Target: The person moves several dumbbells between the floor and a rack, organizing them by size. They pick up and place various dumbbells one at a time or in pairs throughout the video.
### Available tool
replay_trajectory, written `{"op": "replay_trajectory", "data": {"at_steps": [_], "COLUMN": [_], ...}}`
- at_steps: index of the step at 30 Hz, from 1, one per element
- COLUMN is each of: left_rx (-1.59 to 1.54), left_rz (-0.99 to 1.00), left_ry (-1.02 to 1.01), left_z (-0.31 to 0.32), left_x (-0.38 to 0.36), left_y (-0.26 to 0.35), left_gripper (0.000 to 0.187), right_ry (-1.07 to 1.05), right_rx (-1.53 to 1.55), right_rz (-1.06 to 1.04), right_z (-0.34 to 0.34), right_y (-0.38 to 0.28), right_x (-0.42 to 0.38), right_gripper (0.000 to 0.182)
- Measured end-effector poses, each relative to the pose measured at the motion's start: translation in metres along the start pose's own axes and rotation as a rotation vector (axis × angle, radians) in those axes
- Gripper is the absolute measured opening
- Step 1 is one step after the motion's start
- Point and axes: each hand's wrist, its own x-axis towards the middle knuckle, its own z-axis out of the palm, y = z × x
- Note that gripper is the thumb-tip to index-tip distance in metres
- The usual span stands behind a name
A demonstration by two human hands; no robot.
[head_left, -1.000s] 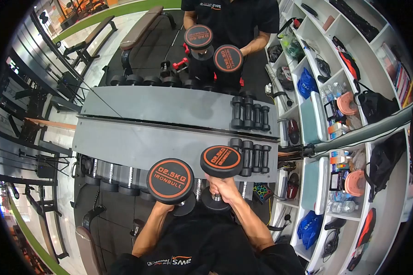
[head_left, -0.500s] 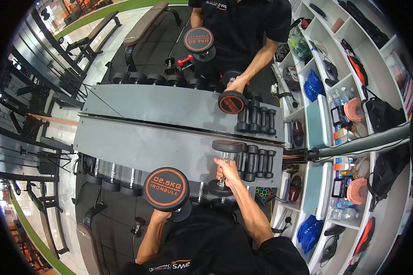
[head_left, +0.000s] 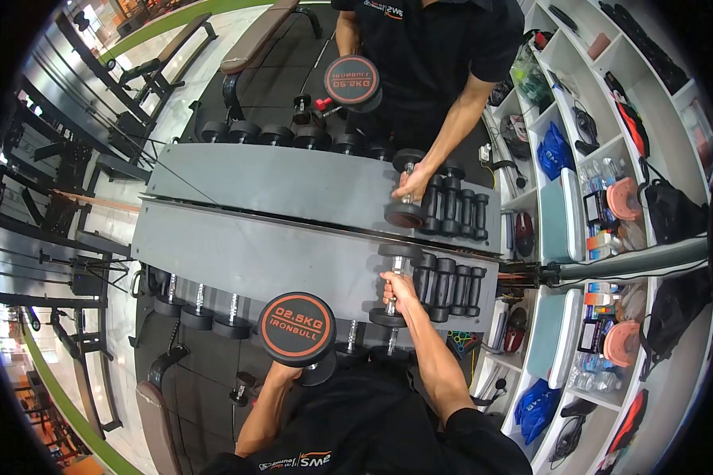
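Note:
My left hand [head_left: 287,372] is wrapped round the handle of a round-headed dumbbell [head_left: 297,329] marked 02.5KG IRONBULL; its big head faces up and hides part of the grip. My right hand [head_left: 400,288] grips the chrome handle of a second dumbbell [head_left: 399,251], which lies on or just over the grey rack top [head_left: 238,245]. Several small black dumbbells [head_left: 444,281] stand in a row right beside it.
A mirror behind the rack top reflects a person in a black shirt [head_left: 428,47] and dumbbells. More dumbbells [head_left: 231,323] sit on a lower tier. White shelves [head_left: 566,412] with bags and bottles stand at right, a bench [head_left: 158,419] at lower left.
My right hand has lowered its dumbbell towards the rack top, close to the small dumbbells. The left dumbbell has shifted slightly right in view. The whole view has moved a little.

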Motion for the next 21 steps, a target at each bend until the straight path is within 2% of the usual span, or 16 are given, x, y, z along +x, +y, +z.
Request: {"op": "replay_trajectory", "data": {"at_steps": [2,5,8,11,12,17,21], "left_rx": [-0.015,0.114,0.034,-0.082,-0.070,-0.019,-0.117], "left_rz": [0.044,-0.098,0.000,0.073,-0.032,-0.035,-0.158], "left_ry": [0.040,-0.046,-0.126,-0.111,-0.111,-0.264,-0.308], "left_z": [0.002,0.000,-0.002,0.014,0.010,0.024,0.046], "left_x": [0.006,0.015,0.039,0.045,0.050,0.074,0.100], "left_y": [-0.006,0.005,-0.019,-0.007,-0.005,0.009,0.016], "left_gripper": [0.011,0.007,0.012,0.016,0.015,0.020,0.027], "right_ry": [0.015,0.013,0.015,0.023,0.023,0.077,0.112], "right_rx": [-0.012,0.049,0.053,0.036,0.034,0.015,0.021], "right_rz": [0.010,0.024,0.028,0.043,0.046,0.038,0.021], "right_z": [-0.002,-0.007,-0.007,-0.005,-0.005,-0.001,-0.004], "right_y": [-0.001,0.006,0.009,0.010,0.008,0.009,0.013], "right_x": [0.008,0.020,0.033,0.037,0.037,0.038,0.042], "right_gripper": [0.025,0.025,0.025,0.025,0.025,0.022,0.017]}}
